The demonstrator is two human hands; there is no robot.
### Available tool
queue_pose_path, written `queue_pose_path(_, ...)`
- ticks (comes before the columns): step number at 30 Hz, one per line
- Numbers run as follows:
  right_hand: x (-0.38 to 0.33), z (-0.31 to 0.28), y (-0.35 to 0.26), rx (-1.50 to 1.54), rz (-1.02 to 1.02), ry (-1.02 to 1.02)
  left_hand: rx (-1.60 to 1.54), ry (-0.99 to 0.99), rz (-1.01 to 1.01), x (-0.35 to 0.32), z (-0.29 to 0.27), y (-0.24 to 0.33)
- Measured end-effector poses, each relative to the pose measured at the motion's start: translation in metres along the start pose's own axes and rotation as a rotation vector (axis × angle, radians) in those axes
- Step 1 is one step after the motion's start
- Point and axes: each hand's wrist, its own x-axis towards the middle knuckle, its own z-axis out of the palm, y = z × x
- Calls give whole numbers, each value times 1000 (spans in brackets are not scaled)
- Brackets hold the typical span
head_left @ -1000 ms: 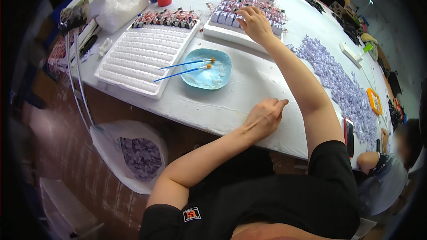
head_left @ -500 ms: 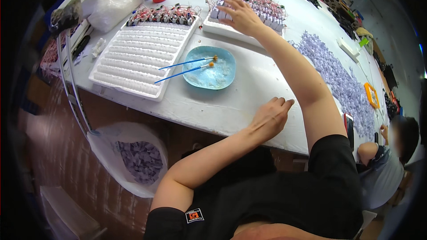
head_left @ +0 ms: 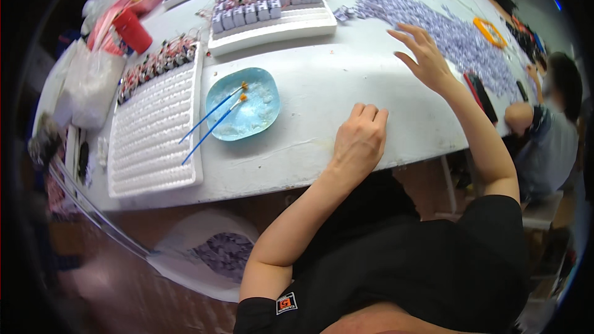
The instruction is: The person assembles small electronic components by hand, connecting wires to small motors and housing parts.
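My left hand (head_left: 361,138) is over the near part of the white table (head_left: 297,154), its fingers curled in. Whatever it may hold is hidden beneath them. My right hand (head_left: 426,59) hangs with spread fingers and nothing between them, just on the near side of a wide heap of small pale purple pieces (head_left: 427,21). Beyond the left hand, a white foam tray (head_left: 309,25) carries rows of purple-wrapped blocks (head_left: 247,15) with red wires on top. A light blue dish (head_left: 260,117) lies left of my left hand, with two blue-handled brushes (head_left: 213,128) resting across its rim.
A ridged white foam tray (head_left: 154,130) with wired parts along its far end lies at left. Behind it are a red container (head_left: 132,32) and a clear plastic bag (head_left: 90,86). A white bag of purple scraps (head_left: 226,253) hangs below the edge. Another person (head_left: 547,142) sits at right.
My right hand has left the tray of wired blocks and moved right, to the purple heap. The view has turned, so the table's things appear further left. My left hand stays curled.
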Motion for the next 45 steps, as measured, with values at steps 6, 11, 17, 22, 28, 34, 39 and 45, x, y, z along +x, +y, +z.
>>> queue_pose_path(6,-90,-45,-44,198,239,-131,-61,7,63,3,-6,5)
queue_pose_path(11,-113,-38,-64,280,302,-84,-98,-35,84,4,-4,8)
queue_pose_path(17,-114,-33,-64,339,380,47,-54,-46,29,3,-10,9)
queue_pose_path(22,-116,-26,-62,322,395,67,-45,5,-12,5,-11,17)
queue_pose_path(28,-118,-27,-61,380,431,62,-26,35,-96,5,-9,16)
queue_pose_path(34,-116,-31,-62,416,435,64,-21,54,-159,6,-9,21)
queue_pose_path(39,-117,-29,-59,549,377,112,106,-20,-97,-9,-22,41)
queue_pose_path(45,-95,-35,-36,720,249,-114,172,102,-174,-37,-45,46)
